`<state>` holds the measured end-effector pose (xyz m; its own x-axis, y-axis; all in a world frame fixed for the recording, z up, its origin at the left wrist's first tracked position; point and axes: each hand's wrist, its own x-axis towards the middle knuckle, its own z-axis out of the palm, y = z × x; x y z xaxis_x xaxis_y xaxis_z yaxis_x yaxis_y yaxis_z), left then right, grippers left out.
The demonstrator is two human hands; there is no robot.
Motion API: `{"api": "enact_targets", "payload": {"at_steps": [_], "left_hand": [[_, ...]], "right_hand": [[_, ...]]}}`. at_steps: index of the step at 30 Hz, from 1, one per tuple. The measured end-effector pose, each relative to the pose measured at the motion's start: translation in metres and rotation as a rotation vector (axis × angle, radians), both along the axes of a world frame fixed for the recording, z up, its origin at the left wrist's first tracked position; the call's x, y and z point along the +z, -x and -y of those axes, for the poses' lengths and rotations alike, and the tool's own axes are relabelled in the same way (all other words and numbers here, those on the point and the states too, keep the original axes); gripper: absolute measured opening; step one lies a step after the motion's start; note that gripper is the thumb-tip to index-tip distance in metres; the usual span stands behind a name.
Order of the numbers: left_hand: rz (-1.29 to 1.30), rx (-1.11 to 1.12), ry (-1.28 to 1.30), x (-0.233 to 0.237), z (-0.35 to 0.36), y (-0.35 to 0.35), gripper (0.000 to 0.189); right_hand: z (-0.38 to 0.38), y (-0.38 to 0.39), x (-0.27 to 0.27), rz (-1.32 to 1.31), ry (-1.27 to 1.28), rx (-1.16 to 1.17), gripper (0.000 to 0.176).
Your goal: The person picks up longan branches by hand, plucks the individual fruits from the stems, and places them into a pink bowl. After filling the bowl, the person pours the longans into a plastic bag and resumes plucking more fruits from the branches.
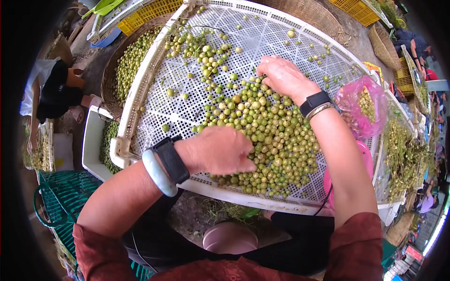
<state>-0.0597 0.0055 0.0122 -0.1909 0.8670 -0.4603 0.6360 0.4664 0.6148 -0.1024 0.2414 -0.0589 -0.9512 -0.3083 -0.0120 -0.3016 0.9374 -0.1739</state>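
Small round green-and-yellow fruits (274,136) are heaped in a loose pile on the white perforated plastic tray (272,33). Nearest, a round pink plastic bowl (229,238) is seen below the tray's front rim. Just past it, the left hand (218,151) is set palm down on the pile's near-left edge, its fingers bent together and tucked into the fruits. The tips are buried, so whether a fruit is pinched cannot be told. A pale green bangle (158,174) is worn on that wrist. Farther on, the right hand (283,75) is rested on the pile's far edge, fingers curled close together over the fruits, tips hidden under the knuckles. Beyond, stray fruits are scattered over the tray. A pink plastic bag (370,100) is seen at the right, and a brown woven basket (108,72) holding more fruits at the left.
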Motion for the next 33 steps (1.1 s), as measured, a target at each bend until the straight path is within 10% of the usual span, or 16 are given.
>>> {"api": "enact_targets", "payload": {"at_steps": [9,14,27,29,33], "left_hand": [[-0.563,0.368,-0.425,-0.062,-0.034,0.078,0.018],[-0.646,0.196,-0.356,-0.081,-0.052,0.092,0.023],[-0.722,0.242,-0.398,-0.077,-0.053,0.086,0.012],[-0.327,0.615,-0.360,-0.063,-0.052,0.082,0.010],[0.626,1.121,-0.640,-0.037,-0.041,0.064,0.016]], "right_hand": [[-0.012,-0.009,0.013,0.154,0.251,-0.297,0.014],[-0.037,-0.016,0.030,0.552,1.441,-0.461,0.008],[-0.002,-0.033,0.024,0.360,0.452,-0.268,0.013],[-0.007,-0.034,0.010,0.246,0.414,-0.169,0.016],[-0.003,-0.034,0.044,0.520,1.312,-0.485,0.026]]}}
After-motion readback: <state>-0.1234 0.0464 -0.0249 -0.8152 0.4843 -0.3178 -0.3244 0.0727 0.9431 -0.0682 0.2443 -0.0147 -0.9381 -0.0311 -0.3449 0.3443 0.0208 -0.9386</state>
